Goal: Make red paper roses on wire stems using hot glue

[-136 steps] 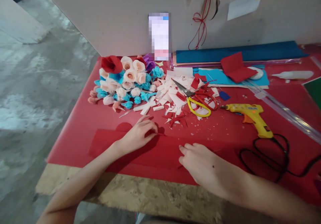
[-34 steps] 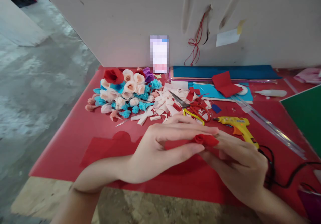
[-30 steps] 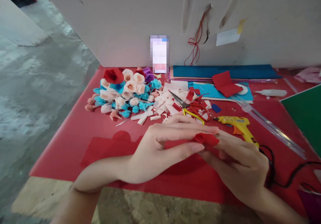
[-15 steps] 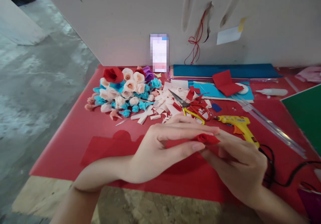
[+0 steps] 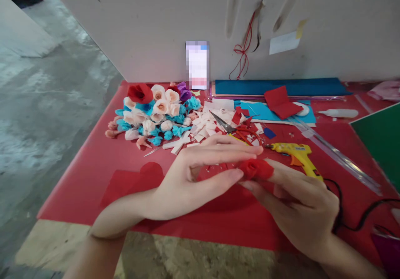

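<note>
Rosette (image 5: 252, 169) held in right fingers (image 5: 287, 179); left fingers (image 5: 223, 154) parted, thumb (image 5: 226, 179) at its edge.

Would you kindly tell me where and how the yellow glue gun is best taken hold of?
Probably by the handle, coming from the person's near right side: the yellow glue gun lies on its side, handle slanting toward the person, while the nozzle points left, away from that approach. Wrapping the fingers near the orange trigger seems natural.
</note>
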Demonstrator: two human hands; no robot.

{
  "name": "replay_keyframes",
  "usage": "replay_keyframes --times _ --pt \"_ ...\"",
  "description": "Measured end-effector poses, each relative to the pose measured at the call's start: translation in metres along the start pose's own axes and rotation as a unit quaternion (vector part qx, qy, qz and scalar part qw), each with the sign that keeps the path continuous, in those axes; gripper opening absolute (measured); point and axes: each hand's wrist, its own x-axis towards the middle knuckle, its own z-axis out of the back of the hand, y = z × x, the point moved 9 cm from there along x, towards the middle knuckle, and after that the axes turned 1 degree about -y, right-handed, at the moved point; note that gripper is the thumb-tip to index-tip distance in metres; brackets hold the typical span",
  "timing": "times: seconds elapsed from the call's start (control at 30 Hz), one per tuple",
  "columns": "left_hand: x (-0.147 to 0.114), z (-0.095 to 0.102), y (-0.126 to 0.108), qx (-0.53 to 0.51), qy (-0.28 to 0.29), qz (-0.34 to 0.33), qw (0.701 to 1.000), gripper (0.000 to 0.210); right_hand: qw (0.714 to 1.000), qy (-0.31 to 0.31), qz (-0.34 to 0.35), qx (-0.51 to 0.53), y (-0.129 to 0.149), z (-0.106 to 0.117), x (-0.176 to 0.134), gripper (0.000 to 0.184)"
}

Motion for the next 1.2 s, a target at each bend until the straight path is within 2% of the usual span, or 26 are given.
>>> replay_keyframes --times 0.1,0.2,0.37,0.6,0.7,0.9,1.07,1.2 --pt "0.000 0.003 -0.006 0.033 -0.009 -0.037 0.999 0.027 1.000 -0.003 -0.006 0.006 0.000 0.001 0.000 0.021" --pt "0.001 0.006 -0.013 0.112 -0.038 -0.080 0.990 0.018 1.000 -0.008 -0.003 0.001 0.001 0.002 0.002 0.024" --pt "0.000 0.008 -0.017 0.218 -0.068 -0.094 0.969 0.009 1.000 -0.011 -0.001 -0.020 0.000 0.003 0.002 0.024" --pt "-0.004 0.010 -0.019 0.233 -0.073 -0.113 0.963 0.012 1.000 -0.006 -0.006 -0.026 0.001 0.001 0.004 0.022" --pt "-0.004 0.011 -0.020 0.231 -0.076 -0.118 0.963 0.013 0.999 0.001 0.012 -0.034 0.006 0.000 0.006 0.023" --pt "-0.003 0.009 -0.018 0.246 -0.062 -0.111 0.961 0.011 0.998 0.011 0.027 -0.060 0.007 0.000 0.006 0.022" --pt "-0.002 0.009 -0.021 0.242 -0.052 -0.106 0.963 0.011 0.999 0.000 0.018 -0.032 0.002 0.000 -0.001 0.014" --pt "-0.001 0.007 -0.024 0.226 -0.037 -0.103 0.968 0.011 1.000 0.010 0.017 -0.024 0.001 -0.002 -0.005 0.015"
